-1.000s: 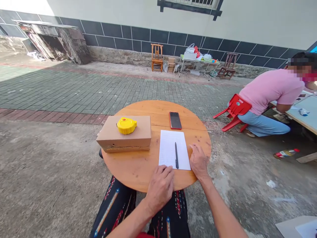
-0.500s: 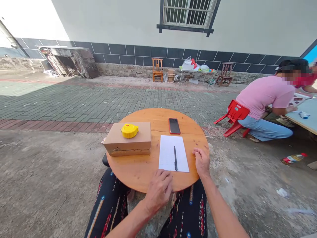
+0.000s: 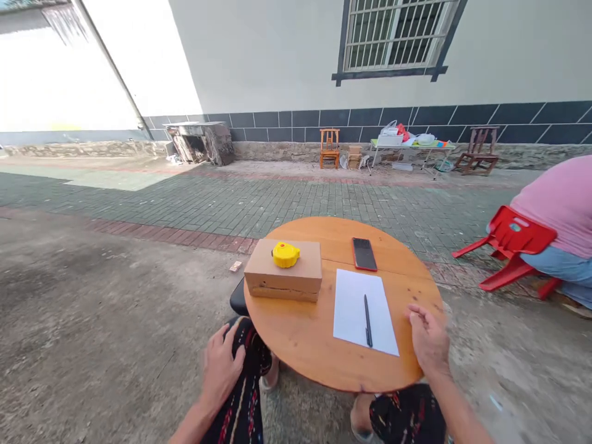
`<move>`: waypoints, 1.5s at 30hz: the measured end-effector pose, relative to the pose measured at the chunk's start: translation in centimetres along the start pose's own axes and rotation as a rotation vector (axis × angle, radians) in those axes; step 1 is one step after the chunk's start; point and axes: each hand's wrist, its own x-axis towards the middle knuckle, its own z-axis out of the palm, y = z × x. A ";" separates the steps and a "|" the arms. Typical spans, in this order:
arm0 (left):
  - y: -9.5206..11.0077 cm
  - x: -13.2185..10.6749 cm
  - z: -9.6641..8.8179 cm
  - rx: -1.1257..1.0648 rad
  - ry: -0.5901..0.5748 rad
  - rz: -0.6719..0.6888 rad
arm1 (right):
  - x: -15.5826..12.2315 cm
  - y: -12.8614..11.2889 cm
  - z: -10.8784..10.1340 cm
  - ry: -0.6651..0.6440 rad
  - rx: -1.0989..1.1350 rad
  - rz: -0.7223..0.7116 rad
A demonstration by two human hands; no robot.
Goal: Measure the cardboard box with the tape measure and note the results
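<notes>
My left hand is off the table, above my left knee, its fingers apart and holding nothing. On the right side of the round wooden table rests my right hand, fingers curled in, with nothing visible in it. A white sheet of paper lies just left of that hand, and a black pen lies on the sheet. Behind the paper is a phone with a red edge, screen up. The cardboard box stands at the table's left, carrying a yellow tape measure.
At the right a person in a pink top sits on a red plastic chair. Along the far wall stand a wooden chair, a folding table with bags and a dark chair. A dark seat shows beside the table.
My left hand has left the table's front edge and moved left over my knee, its fingers spreading. My right hand stays on the table. The view has swung left.
</notes>
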 end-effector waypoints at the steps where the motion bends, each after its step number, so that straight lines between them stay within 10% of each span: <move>1: -0.4 0.6 0.7 0.059 -0.061 -0.080 | 0.0 -0.3 0.2 0.002 -0.026 -0.036; 7: 1.0 2.5 2.3 0.176 -0.174 -0.143 | -1.8 -8.1 3.1 -0.115 -0.128 -0.391; 14: 1.7 2.9 1.7 0.181 -0.150 -0.101 | -3.7 -21.4 13.4 -0.428 -0.015 -0.710; 21: 0.8 2.9 1.3 0.095 -0.117 -0.131 | -3.8 -25.5 20.9 -0.567 -0.357 -0.731; 27: -0.3 2.9 1.3 -0.151 -0.039 -0.205 | -3.6 -24.7 19.1 -0.518 0.007 -0.351; 32: 0.9 8.5 -2.0 -0.637 0.137 -0.279 | -2.1 -23.3 15.7 -0.335 0.436 -0.002; 39: 6.0 17.7 -4.7 -1.091 -0.145 -0.190 | -1.7 -21.8 15.1 -0.203 0.628 0.268; 45: 6.9 14.2 -5.6 -1.250 -0.244 -0.112 | -3.7 -21.0 12.4 -0.203 0.785 0.338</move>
